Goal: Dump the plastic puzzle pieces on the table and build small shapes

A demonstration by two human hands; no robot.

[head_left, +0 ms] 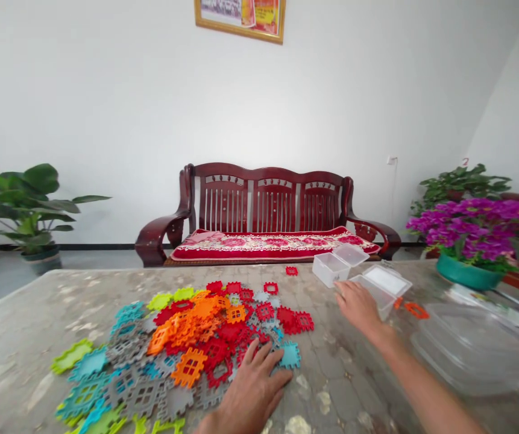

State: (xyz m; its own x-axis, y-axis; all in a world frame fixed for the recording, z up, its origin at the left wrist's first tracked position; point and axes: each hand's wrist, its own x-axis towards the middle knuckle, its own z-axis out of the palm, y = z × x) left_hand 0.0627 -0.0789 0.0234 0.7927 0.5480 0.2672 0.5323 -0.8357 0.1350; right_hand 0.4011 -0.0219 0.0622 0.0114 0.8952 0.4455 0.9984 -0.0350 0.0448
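Observation:
Plastic interlocking building tiles lie in a broad pile on the table, among them an orange tile [189,367], a lime tile [72,355] and a blue tile [290,355]. My left hand [257,383] rests palm down at the pile's near right edge, fingers apart, over some red and grey tiles. Further right, my right hand [359,308] reaches out beside two clear plastic boxes with their lids up. Its fingers stretch toward the base of the farther box [330,269]. The nearer box [379,295] is partly hidden behind that hand; whether they touch is unclear.
Red tiles [291,271] lie beyond the pile. An orange piece [417,310] sits right of the boxes. A large clear plastic container [480,346] and a green pot [467,271] of purple flowers stand at right. Behind the table [327,367] is a wooden bench [277,199].

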